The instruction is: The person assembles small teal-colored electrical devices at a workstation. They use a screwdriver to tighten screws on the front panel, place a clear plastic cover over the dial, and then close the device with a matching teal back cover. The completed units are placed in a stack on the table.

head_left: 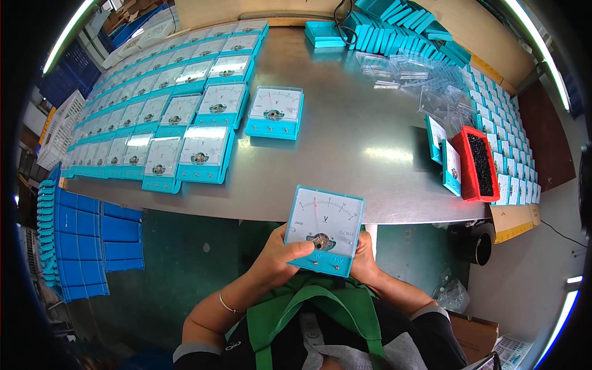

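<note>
A teal voltmeter (336,216) with a white dial and a red needle is held in front of my body, just off the table's near edge. My left hand (275,256) grips its left side, the thumb lying across the front by the metal mechanism at the dial's bottom. At its right side my right hand (365,262) closes on the edge, with most of those fingers hidden behind the casing. The meter tilts slightly, its face toward me. Another voltmeter (275,111) lies by itself on the table, close to the rows on the left.
Rows of voltmeters (203,147) cover the table's left side. At the right, a red bin (480,165) of small black parts stands beside two meters and further rows. Clear plastic covers (441,102) and stacked teal casings (394,31) lie at the back. Blue crates (80,240) stand left.
</note>
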{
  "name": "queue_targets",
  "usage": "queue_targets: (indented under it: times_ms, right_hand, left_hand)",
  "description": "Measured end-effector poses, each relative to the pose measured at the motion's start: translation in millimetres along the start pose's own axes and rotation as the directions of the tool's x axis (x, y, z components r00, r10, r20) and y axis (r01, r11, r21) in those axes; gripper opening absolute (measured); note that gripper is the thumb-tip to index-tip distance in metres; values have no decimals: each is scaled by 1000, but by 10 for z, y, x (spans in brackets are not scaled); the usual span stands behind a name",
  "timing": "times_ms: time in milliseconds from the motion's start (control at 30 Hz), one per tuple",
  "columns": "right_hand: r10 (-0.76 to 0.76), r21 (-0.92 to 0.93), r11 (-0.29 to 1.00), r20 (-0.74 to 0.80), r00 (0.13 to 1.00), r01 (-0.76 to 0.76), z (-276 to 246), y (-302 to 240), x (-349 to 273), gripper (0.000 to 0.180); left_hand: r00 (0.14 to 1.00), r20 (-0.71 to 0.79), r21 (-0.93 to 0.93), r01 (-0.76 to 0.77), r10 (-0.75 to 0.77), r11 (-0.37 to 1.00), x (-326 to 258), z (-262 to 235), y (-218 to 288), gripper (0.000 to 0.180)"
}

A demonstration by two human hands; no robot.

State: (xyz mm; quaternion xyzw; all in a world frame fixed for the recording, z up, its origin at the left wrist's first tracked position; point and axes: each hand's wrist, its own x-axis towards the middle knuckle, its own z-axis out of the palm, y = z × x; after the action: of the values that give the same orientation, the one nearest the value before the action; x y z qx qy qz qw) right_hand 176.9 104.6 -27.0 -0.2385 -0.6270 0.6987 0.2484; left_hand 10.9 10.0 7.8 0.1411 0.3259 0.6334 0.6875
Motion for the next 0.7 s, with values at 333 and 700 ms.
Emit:
queue_targets:
  times_ms: [333, 700]
  right_hand:
    - [251, 610, 739, 141, 958, -284, -111, -346, 106, 32]
    - [-378, -716, 365, 470, 798, 595, 91, -946, 817, 17]
  left_hand:
    - [995, 29, 94, -102, 100, 990, 39, -108, 169, 48]
    - [803, 128, 305, -591, 583, 747, 494, -80, 327, 111]
